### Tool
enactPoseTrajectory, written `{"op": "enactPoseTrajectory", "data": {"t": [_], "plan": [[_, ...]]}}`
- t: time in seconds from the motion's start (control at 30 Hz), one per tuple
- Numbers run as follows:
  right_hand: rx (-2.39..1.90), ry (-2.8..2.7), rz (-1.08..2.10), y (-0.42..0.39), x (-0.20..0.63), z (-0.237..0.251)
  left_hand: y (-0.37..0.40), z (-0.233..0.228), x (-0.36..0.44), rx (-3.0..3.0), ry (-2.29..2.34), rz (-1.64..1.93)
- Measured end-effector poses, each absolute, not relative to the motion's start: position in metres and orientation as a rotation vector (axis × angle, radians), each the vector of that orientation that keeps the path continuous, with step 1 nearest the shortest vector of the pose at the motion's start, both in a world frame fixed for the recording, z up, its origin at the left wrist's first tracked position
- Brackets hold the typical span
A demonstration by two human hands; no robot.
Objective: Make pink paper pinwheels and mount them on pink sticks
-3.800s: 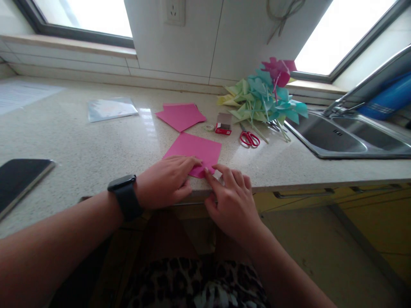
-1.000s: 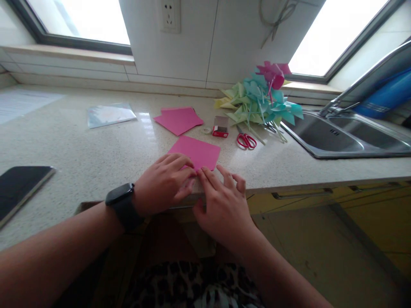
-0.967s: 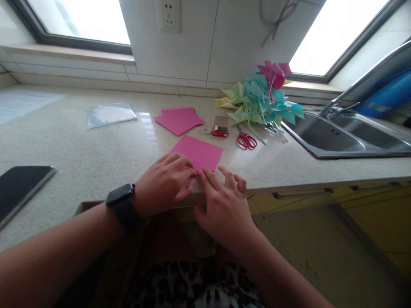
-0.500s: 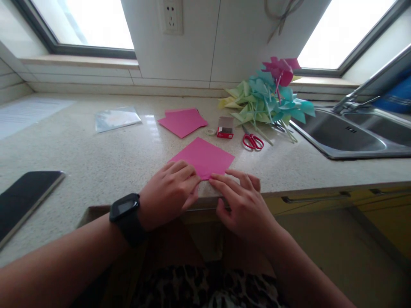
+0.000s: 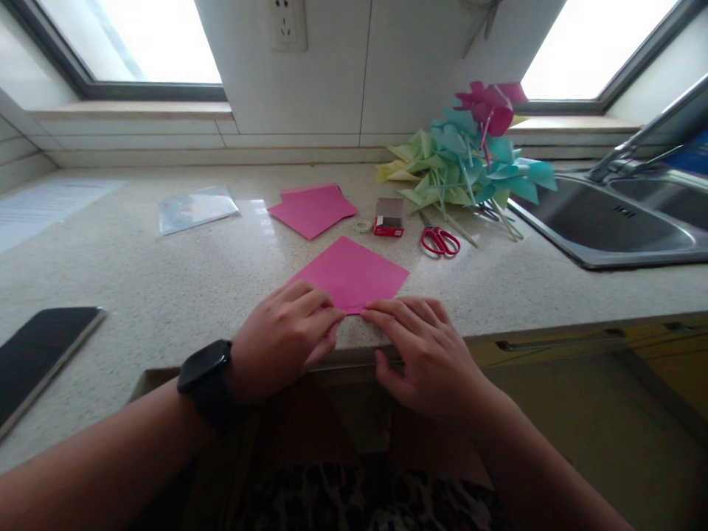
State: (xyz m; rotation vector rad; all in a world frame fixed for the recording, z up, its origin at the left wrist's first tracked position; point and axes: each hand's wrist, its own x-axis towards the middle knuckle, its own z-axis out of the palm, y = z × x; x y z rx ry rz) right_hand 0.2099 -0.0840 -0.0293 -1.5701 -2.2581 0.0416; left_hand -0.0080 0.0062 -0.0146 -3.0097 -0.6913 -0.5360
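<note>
A pink sheet of paper (image 5: 354, 271) lies flat on the counter with one corner pointing away from me. Its near edge, at the counter's front, looks narrowly folded. My left hand (image 5: 287, 324), a black watch (image 5: 204, 366) on its wrist, has curled fingers closed at the paper's near left edge; the thumb is partly hidden. My right hand (image 5: 423, 343) rests opposite, its fingers stretched out with the fingertips pressing the near right edge. The right thumb stays apart, close to the counter's rim. A short strip of the near edge shows between both hands.
Behind lie more pink sheets (image 5: 315, 210), a tape roll (image 5: 363, 226), a small red box (image 5: 389, 217) and red-handled scissors (image 5: 439, 240). Paper pinwheels (image 5: 464, 162) are heaped near the sink (image 5: 586, 251). Leftward are a clear packet (image 5: 199, 209), a printed sheet (image 5: 49, 206) and a phone (image 5: 44, 354).
The view has shifted slightly. The right hand's fingers have drawn closer together, while both hands stay at the paper's near edge.
</note>
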Motion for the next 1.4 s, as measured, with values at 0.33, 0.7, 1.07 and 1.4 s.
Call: {"op": "enactPoseTrajectory", "data": {"t": [0.33, 0.7, 1.07, 1.4], "plan": [[-1.554, -2.256, -0.001, -0.0835, 0.2110, -0.0301, 0.0119, -0.0157, -0.0102, -3.070, -0.697, -0.494], [-1.621, -2.283, -0.078, -0.0827, 0.2099, -0.0315, 0.0112, -0.0096, -0.0077, -3.084, -0.704, -0.329], [-1.704, -2.307, -0.095, -0.0813, 0.2069, -0.0283, 0.0084, -0.0121, -0.0064, -2.997, -0.671, -0.333], [-1.661, -2.319, -0.085, -0.0897, 0.2073, -0.0285, 0.0103, -0.0133, -0.0077, -3.149, -0.736, -0.484]]}}
